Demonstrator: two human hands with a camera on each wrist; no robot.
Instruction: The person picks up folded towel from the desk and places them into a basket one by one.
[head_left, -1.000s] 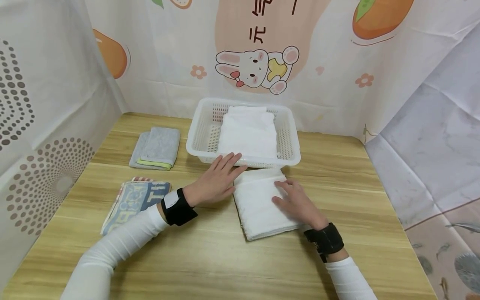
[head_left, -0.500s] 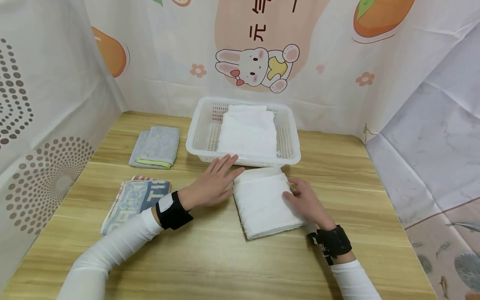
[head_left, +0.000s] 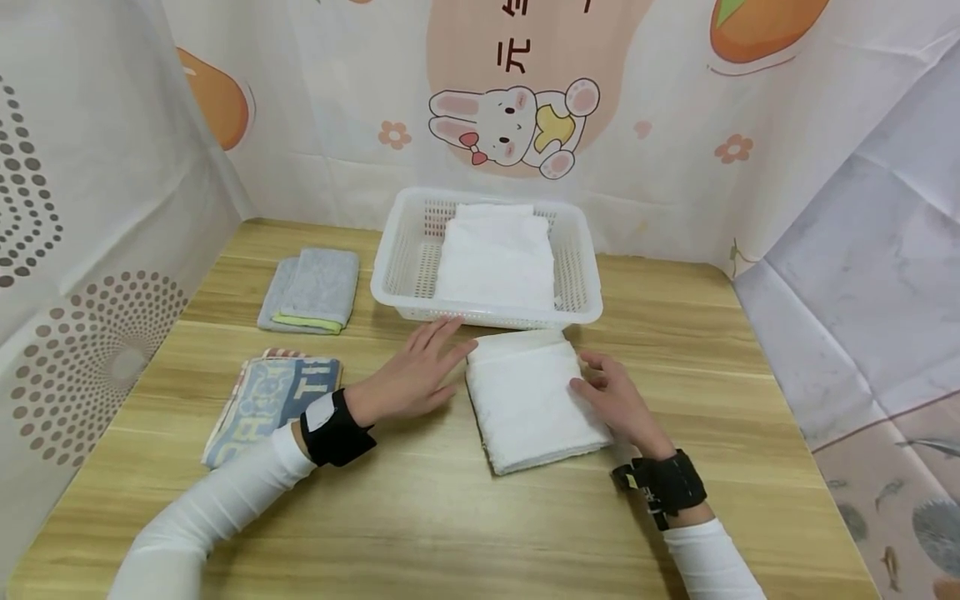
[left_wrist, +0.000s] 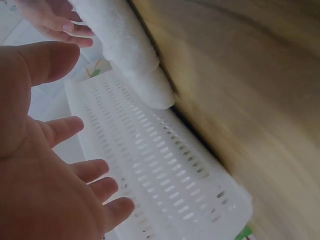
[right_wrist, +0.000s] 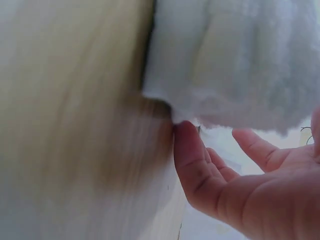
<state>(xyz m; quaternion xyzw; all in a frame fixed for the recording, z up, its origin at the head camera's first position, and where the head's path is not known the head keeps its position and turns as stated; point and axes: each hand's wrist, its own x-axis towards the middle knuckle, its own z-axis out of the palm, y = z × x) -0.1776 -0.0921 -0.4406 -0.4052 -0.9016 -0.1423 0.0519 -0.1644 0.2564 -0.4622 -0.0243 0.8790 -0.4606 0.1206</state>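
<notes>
In the head view a folded white towel (head_left: 536,404) lies on the table in front of the basket. My right hand (head_left: 618,404) is at its right edge, fingers loosely bent. In the right wrist view, a fingertip (right_wrist: 186,132) reaches the towel's lower edge, close to the tabletop; the fingers are not closed round it. To the left of the towel my left hand (head_left: 405,375) is spread and holds nothing. The left wrist view shows its fingers (left_wrist: 65,130) apart from the towel (left_wrist: 125,45), with the basket's perforated side (left_wrist: 165,170) beyond.
A white plastic basket (head_left: 388,279) behind the towel holds folded white cloth (head_left: 495,258). At the left lie a folded grey cloth (head_left: 322,283) with a yellow-green edge and a blue patterned towel (head_left: 277,400). A printed curtain (head_left: 337,100) hangs behind the wooden table (head_left: 420,525).
My right hand has shifted from on top of the white towel to its right edge. My left hand has drawn back slightly leftward, away from the towel and the basket.
</notes>
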